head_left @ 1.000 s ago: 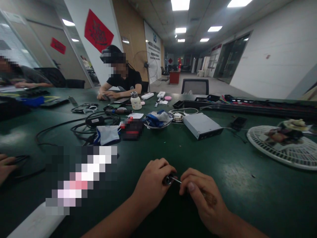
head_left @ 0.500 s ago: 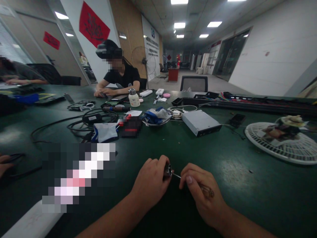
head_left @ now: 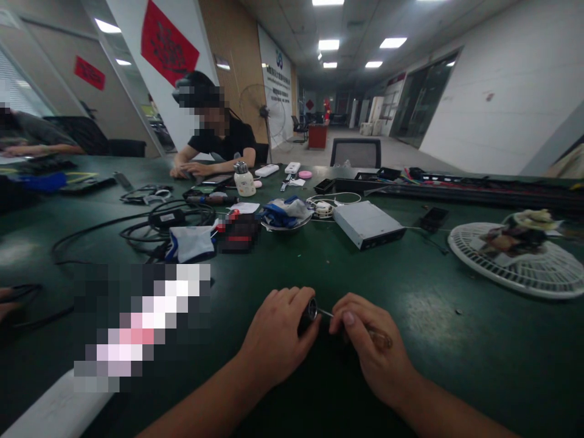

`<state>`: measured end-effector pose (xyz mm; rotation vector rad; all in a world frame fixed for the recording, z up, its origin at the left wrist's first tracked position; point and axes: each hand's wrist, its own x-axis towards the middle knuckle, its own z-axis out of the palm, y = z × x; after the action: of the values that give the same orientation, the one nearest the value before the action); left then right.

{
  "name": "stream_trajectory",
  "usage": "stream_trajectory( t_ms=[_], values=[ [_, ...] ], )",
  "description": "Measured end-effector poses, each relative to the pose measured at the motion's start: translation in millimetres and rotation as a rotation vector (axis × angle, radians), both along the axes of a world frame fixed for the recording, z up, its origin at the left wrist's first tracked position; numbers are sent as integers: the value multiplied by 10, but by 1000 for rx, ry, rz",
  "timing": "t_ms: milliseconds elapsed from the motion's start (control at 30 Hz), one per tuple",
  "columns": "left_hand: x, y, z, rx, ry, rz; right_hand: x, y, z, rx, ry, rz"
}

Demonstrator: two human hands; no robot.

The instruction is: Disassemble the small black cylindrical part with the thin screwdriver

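My left hand (head_left: 280,334) is wrapped round a small dark cylinder (head_left: 312,308) with a shiny round rim; its exact kind cannot be made out. The rim end faces right, and fingers cover the rest. In my right hand (head_left: 374,350) is a screwdriver (head_left: 382,338) with a brownish see-through handle and a thin metal shaft. The shaft points left, with its tip close to the cylinder's rim; whether they touch cannot be seen. Both hands are low over the dark green table (head_left: 424,389).
Ahead lie a grey disc drive (head_left: 369,222), a bowl of blue-and-white cloth (head_left: 286,212) and a folded cloth (head_left: 191,243). Black cables (head_left: 166,219) coil at left. A white fan grille (head_left: 479,260) lies at right. Across the table a person (head_left: 221,143) in a headset sits.
The cylinder's rim has turned slightly in my left hand, and my left thumb sits lower on it. The right hand with the screwdriver has shifted a little. The whole view has drifted slightly.
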<state>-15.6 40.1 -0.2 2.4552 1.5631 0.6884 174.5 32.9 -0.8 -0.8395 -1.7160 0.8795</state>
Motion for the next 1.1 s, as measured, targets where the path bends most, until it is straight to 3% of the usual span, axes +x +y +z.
stream_trajectory(
  t_ms=[267, 533, 967, 1100],
  values=[
    [-7, 3, 22, -1, 35, -36, 6, 9, 2, -20, 25, 44],
    [-12, 24, -6, 20, 69, -37, -5, 0, -21, -45, -22, -97],
    [-8, 19, 19, -17, 29, -17, 6, 20, 7, -79, 15, 66],
    [-9, 18, 21, -10, 45, -43, -4, 10, 0, -64, -21, -27]
  ],
)
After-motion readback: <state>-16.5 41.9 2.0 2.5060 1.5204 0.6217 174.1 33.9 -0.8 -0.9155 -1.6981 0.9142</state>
